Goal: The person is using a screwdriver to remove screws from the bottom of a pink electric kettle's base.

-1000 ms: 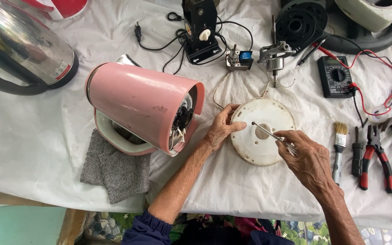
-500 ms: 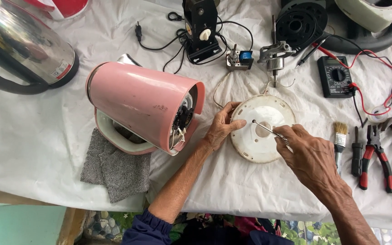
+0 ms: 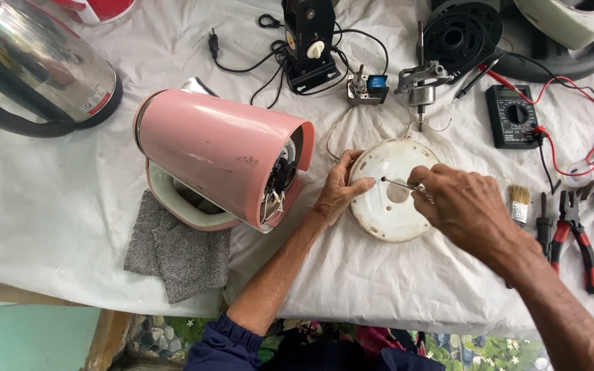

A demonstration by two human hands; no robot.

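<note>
You've got a pink kettle point(image 3: 218, 154) lying on its side at 9 o'clock, a grey cloth point(image 3: 177, 254) touching it below. A steel kettle point(image 3: 32, 69) sits at 10 o'clock. A black multimeter point(image 3: 513, 117) with red leads is at 2 o'clock. At 3 o'clock a small paintbrush point(image 3: 519, 203) lies just beside red-handled pliers point(image 3: 575, 237). Everything rests on your white tablecloth point(image 3: 49, 206).

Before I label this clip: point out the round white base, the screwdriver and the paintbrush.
round white base point(image 3: 388, 213), head view, bare lower face.
screwdriver point(image 3: 400, 183), head view, metal shaft.
paintbrush point(image 3: 520, 196), head view, bristles.
</note>
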